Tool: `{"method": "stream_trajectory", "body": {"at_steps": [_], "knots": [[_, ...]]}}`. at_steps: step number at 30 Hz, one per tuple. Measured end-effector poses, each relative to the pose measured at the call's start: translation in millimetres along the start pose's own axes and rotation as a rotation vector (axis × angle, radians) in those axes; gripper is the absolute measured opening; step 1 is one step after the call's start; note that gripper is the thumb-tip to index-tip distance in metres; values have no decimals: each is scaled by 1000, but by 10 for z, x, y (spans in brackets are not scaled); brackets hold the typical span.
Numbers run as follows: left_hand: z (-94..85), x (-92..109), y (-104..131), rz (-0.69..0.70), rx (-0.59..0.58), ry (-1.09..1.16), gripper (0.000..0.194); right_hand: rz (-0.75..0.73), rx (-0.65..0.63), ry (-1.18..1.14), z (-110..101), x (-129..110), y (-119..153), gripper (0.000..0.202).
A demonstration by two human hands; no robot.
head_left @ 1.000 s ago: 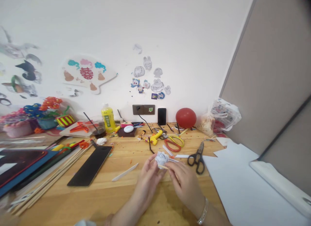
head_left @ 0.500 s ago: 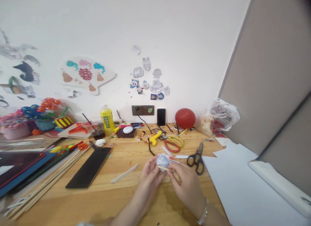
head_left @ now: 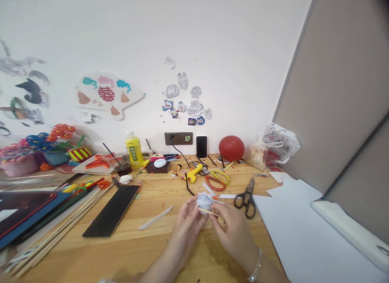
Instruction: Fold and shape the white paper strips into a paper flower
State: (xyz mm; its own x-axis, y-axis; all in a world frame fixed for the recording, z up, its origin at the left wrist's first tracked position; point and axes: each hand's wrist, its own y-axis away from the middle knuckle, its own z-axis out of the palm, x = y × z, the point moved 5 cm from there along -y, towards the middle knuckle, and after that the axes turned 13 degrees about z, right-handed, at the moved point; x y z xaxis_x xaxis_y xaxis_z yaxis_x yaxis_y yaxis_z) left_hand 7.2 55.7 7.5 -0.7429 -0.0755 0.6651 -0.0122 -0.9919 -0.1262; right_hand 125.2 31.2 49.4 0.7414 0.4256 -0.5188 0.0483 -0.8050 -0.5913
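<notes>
A pale, white-blue paper rose (head_left: 204,202) is held above the near middle of the table. My left hand (head_left: 187,224) is closed around its left side and underside. At the rose's right, my right hand (head_left: 232,226) pinches a thin light wooden stick (head_left: 209,212), whose tip lies against the lower front of the flower. A bit of orange and a narrow white strip show between the rose and my right fingers; what they belong to is unclear. Black-handled scissors (head_left: 246,198) lie just right of my right hand.
White paper sheets (head_left: 310,234) cover the right side. Behind the hands are a yellow glue gun (head_left: 194,173), red-and-yellow-handled scissors (head_left: 217,181) and a red balloon (head_left: 231,148). To the left lie a paper strip (head_left: 156,217), a black tablet (head_left: 111,211) and wooden sticks (head_left: 65,222).
The stick's tip has shifted very slightly right and down against the rose, and the rose is turned a little. Both hands keep their hold.
</notes>
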Motion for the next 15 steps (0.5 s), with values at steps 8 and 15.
{"method": "stream_trajectory", "body": {"at_steps": [8,15], "knots": [[-37,-21,-13,9,34,-27,33,-72,-58,-66,-22,-77,-34,17],[-55,-23,-8,21,42,-89,33,89,-59,-193,-26,0,-55,18]]}}
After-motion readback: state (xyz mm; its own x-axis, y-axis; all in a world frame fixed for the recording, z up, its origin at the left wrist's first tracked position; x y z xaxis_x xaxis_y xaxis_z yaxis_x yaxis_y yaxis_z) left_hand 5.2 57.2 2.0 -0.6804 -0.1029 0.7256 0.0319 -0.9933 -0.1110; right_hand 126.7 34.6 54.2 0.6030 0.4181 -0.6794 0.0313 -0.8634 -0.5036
